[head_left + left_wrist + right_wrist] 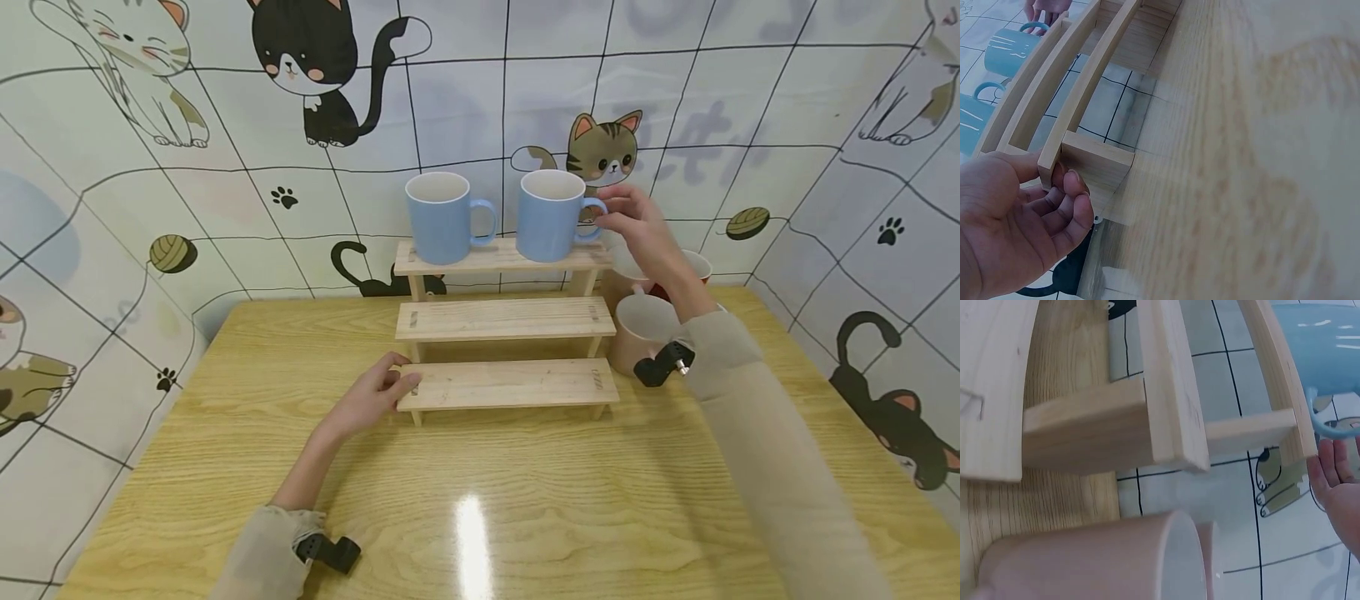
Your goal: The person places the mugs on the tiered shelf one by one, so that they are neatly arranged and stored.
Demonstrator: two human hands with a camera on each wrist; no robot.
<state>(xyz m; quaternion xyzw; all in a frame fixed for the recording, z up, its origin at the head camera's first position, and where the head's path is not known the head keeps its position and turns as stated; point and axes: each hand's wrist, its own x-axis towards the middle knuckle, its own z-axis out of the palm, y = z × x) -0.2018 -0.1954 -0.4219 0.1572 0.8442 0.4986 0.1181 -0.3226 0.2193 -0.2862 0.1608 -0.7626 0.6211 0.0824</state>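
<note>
beside the rack [506, 319], pink mugs [633, 340]

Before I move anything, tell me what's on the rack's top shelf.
Two blue mugs stand on the top shelf, the right hand at the right mug's handle. The wood beneath both mugs is covered.

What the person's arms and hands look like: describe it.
Plain beige long sleeves cover both arms, the left cuff gathered. A small black device sits at each wrist, the right one showing a silvery pin. Left hand and right hand are gloveless.
</note>
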